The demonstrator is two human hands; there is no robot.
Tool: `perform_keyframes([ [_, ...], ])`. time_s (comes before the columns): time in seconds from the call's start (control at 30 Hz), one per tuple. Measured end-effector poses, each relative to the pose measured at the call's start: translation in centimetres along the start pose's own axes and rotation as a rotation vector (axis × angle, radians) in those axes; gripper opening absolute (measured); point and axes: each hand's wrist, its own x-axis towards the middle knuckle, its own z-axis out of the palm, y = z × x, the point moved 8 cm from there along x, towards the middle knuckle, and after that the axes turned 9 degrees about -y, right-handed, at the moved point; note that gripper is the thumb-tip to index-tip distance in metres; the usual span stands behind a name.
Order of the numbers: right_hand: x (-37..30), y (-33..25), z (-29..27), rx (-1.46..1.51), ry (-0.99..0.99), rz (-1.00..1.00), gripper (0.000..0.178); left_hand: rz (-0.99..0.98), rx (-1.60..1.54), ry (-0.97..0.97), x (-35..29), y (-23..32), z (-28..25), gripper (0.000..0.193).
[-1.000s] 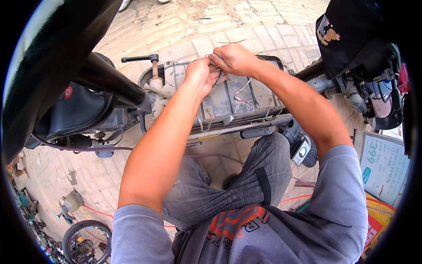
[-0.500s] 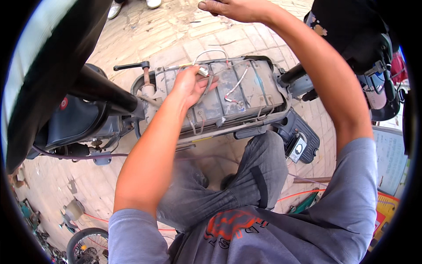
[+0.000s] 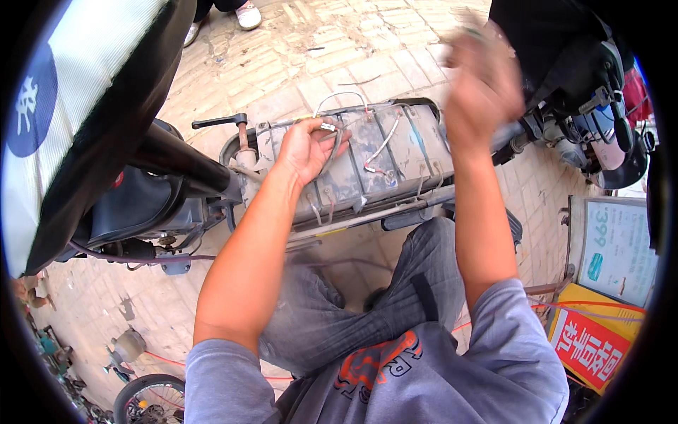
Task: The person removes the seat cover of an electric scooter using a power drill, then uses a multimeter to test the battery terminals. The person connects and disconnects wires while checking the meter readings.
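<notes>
1. At the left end of the battery pack, a black crank lever is seen.
2. Over the pack's left part, the grey cable is held by the left hand – its white tip appears pinched between thumb and index, with the other fingers loosely spread.
3. The cable will probably be found light and bendy; it is best gripped just behind the tip, where the joint may be fragile.
4. Across the pack's middle, a white wire is seen.
5. Off the pack's right end, the right hand is blurred – whether its fingers are pressed together cannot be told.
</notes>
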Motion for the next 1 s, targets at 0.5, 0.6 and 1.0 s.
perform_keyframes([
  [0.5,-8.1,4.5,16.5,-0.288,-1.129,-0.069,0.015,0.039,0.100,0.079,0.0,0.2,0.4,0.015],
  [0.6,-7.4,4.0,16.7,-0.227,-1.210,-0.036,0.018,0.026,0.127,0.082,-0.1,0.3,0.5,0.017],
  [1.0,-7.7,6.1,17.4,0.042,-1.044,-0.017,0.028,0.003,0.275,0.032,1.3,0.1,1.2,0.025],
])
